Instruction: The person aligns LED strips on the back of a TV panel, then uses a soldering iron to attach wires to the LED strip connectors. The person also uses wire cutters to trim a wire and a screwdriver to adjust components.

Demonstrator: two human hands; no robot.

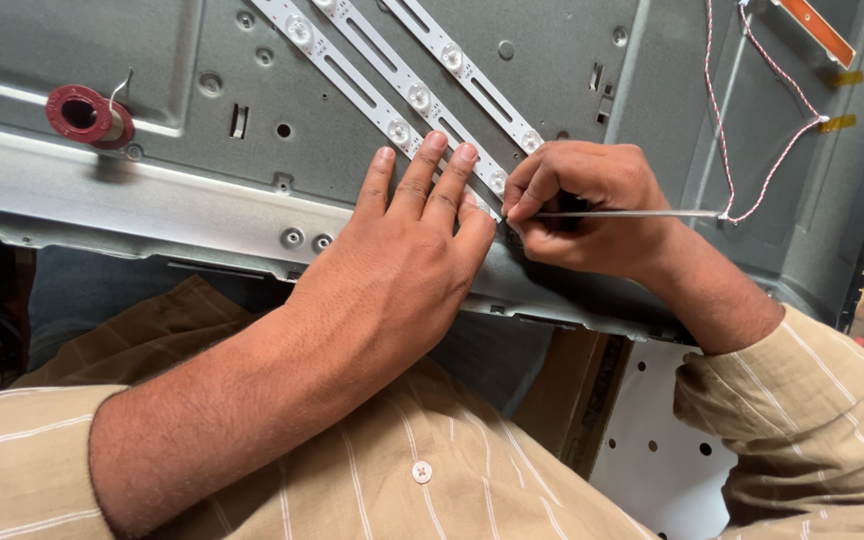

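Left hand — centre of the frame, palm down, fingers straight and together. It lies flat on the lower ends of the white LED strips and on the grey metal back panel. Grip open, flat, pressing rather than holding.

Right hand — just right of centre, touching the left hand's little-finger side. Grip narrow: thumb and forefinger pinched on a thin metal rod-like tool. The rod runs level toward the right of the frame; its working tip sits under the fingertips at the lower end of one strip, hidden by the fingers. At the rod's far end a red-and-white twisted wire begins, looping up toward the upper right, where it passes near an orange strip and two yellow tape tabs.

The LED strips — three, running diagonally from upper centre down to the two hands, each set with round lenses. Their lower ends lie between and beneath both hands.

Upper left: a dark red spool with a fine wire end sticking up, resting on the panel, well apart from both hands.

Bottom of frame: tan striped shirt sleeves, and a white perforated sheet at lower right beside a cardboard edge.
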